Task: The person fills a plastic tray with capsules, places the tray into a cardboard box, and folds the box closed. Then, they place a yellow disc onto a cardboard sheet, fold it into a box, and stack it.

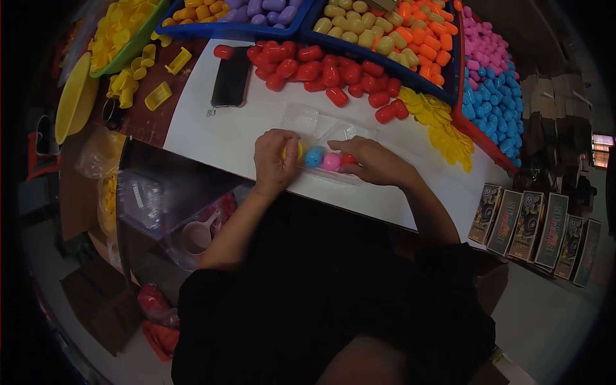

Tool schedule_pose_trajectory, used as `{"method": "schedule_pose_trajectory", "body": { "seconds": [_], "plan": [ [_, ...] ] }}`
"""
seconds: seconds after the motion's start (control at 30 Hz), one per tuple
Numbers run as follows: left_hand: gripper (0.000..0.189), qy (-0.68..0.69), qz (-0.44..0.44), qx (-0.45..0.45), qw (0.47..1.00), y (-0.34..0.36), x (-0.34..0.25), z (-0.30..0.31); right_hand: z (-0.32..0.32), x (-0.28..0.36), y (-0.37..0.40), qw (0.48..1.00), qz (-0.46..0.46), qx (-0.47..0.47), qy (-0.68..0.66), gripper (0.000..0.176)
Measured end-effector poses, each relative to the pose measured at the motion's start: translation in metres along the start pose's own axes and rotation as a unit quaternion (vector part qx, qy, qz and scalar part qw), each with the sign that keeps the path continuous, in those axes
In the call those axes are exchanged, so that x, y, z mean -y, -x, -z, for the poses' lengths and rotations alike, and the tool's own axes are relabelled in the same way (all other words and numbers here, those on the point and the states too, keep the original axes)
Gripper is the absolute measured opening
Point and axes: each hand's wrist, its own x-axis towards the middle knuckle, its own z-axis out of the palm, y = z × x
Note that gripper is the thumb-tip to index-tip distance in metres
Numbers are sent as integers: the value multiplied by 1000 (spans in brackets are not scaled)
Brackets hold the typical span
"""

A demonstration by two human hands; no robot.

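Note:
A clear plastic tray (301, 118) with moulded compartments lies on the white tabletop in front of me. Along its near side sit a blue plastic capsule (314, 156) and a pink capsule (331, 162) side by side. My left hand (274, 159) is closed at the left end of this row, around a yellow piece (299, 151) that the thumb partly covers. At the right end, my right hand (378, 163) pinches a red capsule (348, 159) between thumb and fingers. Both hands hide parts of the tray.
Loose red capsules (330, 74) and yellow discs (436, 115) lie beyond the tray, beside a dark phone (231, 78). Blue bins (307, 31) of coloured capsules stand behind. Yellow pieces (158, 96) are at the left; several printed boxes (527, 226) stand at the right.

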Motion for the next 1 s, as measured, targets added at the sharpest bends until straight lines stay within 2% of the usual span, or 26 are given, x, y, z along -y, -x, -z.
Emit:
{"method": "schedule_pose_trajectory", "body": {
  "seconds": [0.1,0.17,0.2,0.27,0.3,0.37,0.4,0.47,0.53,0.6,0.67,0.73,0.8,0.87,0.9,0.93,0.97,1.0],
  "plan": [
    [5,-8,-3,-1,1000,0,-1,-1,1,9,6,1000,-1,-10,14,48],
    [5,-14,-3,-5,1000,0,-1,-2,14,19,11,983,-109,85,-125,37],
    [5,-20,-5,-8,1000,1,-1,-2,12,13,11,983,-108,85,-124,37],
    [5,-17,2,-5,1000,0,-3,-2,1,-6,7,971,-92,-5,-220,38],
    [6,-13,8,0,1000,-1,-5,-2,-5,-9,3,971,-90,-9,-221,38],
    [7,-12,7,12,1000,0,-3,-3,-15,-10,-9,988,18,-32,-148,40],
    [9,-9,11,21,1000,0,-3,-3,-15,-7,-12,988,22,-37,-149,40],
    [14,31,30,37,998,1,-7,1,-16,2,-13,999,-27,-22,-7,42],
    [19,70,53,53,995,-7,-11,8,-12,12,-10,999,-31,-8,15,45],
    [30,81,3,-24,996,-32,-19,22,-14,16,-6,999,-36,4,37,49],
    [37,34,-23,-76,996,-81,-3,42,-19,17,4,999,-24,-21,7,61],
    [41,-76,-30,-101,992,-150,24,65,-28,15,10,999,-28,-16,-12,66],
    [47,-229,-89,-98,964,-224,84,84,-31,15,15,999,-34,-17,-29,71],
    [50,-199,102,16,975,-278,125,94,-27,17,19,995,20,-88,40,72],
    [50,-198,97,18,975,-301,156,103,-22,17,21,995,17,-94,39,72],
    [55,-137,145,131,971,-318,191,111,-15,19,24,992,10,-118,33,70],
    [61,-76,190,241,949,-327,188,111,-10,19,28,989,4,-142,27,68],
    [61,-77,185,246,948,-331,186,107,-7,18,32,989,1,-148,25,68]
  ]
}}
